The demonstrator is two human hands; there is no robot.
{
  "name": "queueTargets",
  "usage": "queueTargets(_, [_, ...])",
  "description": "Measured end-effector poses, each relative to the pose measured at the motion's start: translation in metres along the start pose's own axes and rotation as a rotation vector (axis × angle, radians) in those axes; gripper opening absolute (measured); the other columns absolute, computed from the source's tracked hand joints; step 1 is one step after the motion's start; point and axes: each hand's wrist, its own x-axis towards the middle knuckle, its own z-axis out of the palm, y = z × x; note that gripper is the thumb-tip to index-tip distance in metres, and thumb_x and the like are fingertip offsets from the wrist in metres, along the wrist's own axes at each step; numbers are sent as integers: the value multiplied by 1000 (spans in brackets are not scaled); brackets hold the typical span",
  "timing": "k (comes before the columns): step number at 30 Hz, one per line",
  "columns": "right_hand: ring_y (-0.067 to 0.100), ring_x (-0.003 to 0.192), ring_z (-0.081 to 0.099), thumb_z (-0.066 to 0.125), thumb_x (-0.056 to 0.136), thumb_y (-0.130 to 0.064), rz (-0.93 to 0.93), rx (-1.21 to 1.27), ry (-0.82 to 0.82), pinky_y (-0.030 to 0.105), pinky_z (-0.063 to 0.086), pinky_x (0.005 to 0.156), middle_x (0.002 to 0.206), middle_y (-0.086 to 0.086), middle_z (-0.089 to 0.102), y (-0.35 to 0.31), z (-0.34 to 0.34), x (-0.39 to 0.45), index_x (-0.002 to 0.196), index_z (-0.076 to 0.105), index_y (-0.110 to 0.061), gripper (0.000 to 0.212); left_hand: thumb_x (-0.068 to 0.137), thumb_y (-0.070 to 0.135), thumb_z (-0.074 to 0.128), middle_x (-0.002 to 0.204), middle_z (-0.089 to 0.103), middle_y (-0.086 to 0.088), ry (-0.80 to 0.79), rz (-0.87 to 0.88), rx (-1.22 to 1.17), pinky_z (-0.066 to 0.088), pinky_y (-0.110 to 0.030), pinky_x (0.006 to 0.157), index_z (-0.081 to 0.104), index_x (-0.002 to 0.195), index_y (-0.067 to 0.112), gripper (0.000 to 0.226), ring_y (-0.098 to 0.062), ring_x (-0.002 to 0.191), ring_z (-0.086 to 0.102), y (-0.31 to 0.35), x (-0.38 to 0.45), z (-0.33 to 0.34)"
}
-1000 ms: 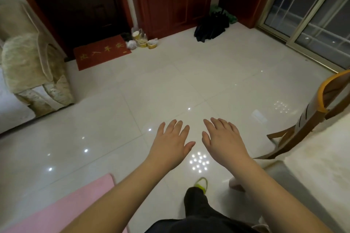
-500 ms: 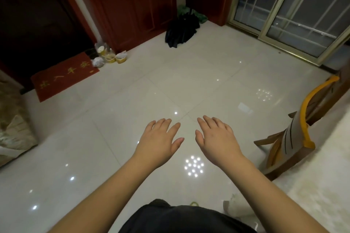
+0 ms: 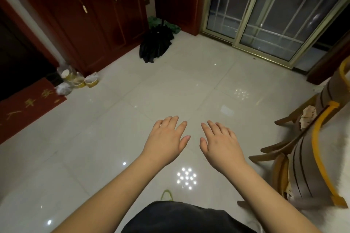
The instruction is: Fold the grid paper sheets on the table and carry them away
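My left hand point(image 3: 165, 139) and my right hand point(image 3: 219, 143) are stretched out side by side in front of me, palms down, above the glossy white tiled floor point(image 3: 170, 89). Their fingers are straight and slightly spread, and neither hand holds anything. No grid paper sheet and no table top can be seen in this view.
A wooden chair with a yellow-trimmed back point(image 3: 310, 153) stands close on the right. Dark red cabinets point(image 3: 85, 17) line the far wall, with a black bundle point(image 3: 156, 43), small cups and bags point(image 3: 75, 80) and a red doormat point(image 3: 24, 108) at their foot. A glass sliding door point(image 3: 265, 15) is at the back right.
The view has swung to the right: the sofa and pink mat on the left have left the frame and the sliding door and chair show more. Both hands stay outstretched and empty.
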Motion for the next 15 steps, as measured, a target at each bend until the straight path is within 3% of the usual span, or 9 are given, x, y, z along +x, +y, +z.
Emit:
queueTargets(3, [29,117,62,34,92,-38,62,20,50,45,50,96,130,7,64,10,-5,29,130,62,-14,53,92,48,30,121,65,-11,9,73,13,50,-40,91,66,121,17,56,-29,111,61,-15,44,2])
queueTargets(6, [25,140,38,35,101,-37,115,49,22,42,28,114,153,3,41,25,-10,48,150,37,-19,52,92,48,31,120,66,-11,8,148,-6,50,-40,90,67,120,16,55,-30,110,62,-17,83,7])
queueTargets(8, [22,146,26,29,103,-40,143,48,19,38,19,118,160,0,28,40,-14,64,154,23,-22,54,92,48,32,120,67,-11,5,199,-31,50,-41,90,66,120,16,55,-30,110,62,-13,110,12])
queueTargets(15, [19,147,22,26,104,-40,278,122,49,36,16,118,161,-2,23,114,-25,132,155,19,-24,54,92,48,32,119,67,-7,-6,341,-41,49,-41,91,65,122,16,54,-29,109,63,27,228,37])
